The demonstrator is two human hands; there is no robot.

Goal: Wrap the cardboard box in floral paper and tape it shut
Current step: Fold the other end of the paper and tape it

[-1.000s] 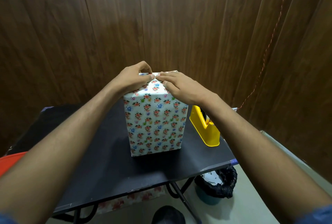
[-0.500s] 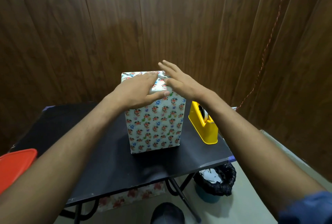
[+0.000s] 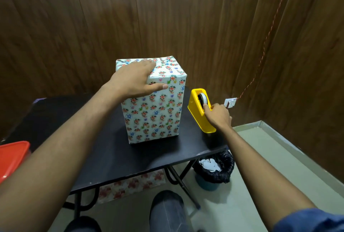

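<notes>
The box (image 3: 153,105), fully covered in floral paper, stands upright near the middle of the black table (image 3: 115,157), towards its far edge. The left hand (image 3: 134,79) lies flat on the box's top, fingers straight and spread over the folded paper, thumb extended down the near face; it presses and grips nothing. Just beside the box, at the table's right edge, stands a yellow tape dispenser (image 3: 200,110) with its roll showing in the upper opening. The right hand (image 3: 218,115) rests on the dispenser's near end, fingers curled, thumb at the roll; it appears to be pinching the tape end, though the tape itself is too small to make out. At the table's left edge a red lid (image 3: 11,157) shows in part. Below the table's near right corner sits a bin (image 3: 214,172) lined with a black bag. More floral paper (image 3: 130,185) lies under the table. Wood panelling (image 3: 167,17) forms the background.
</notes>
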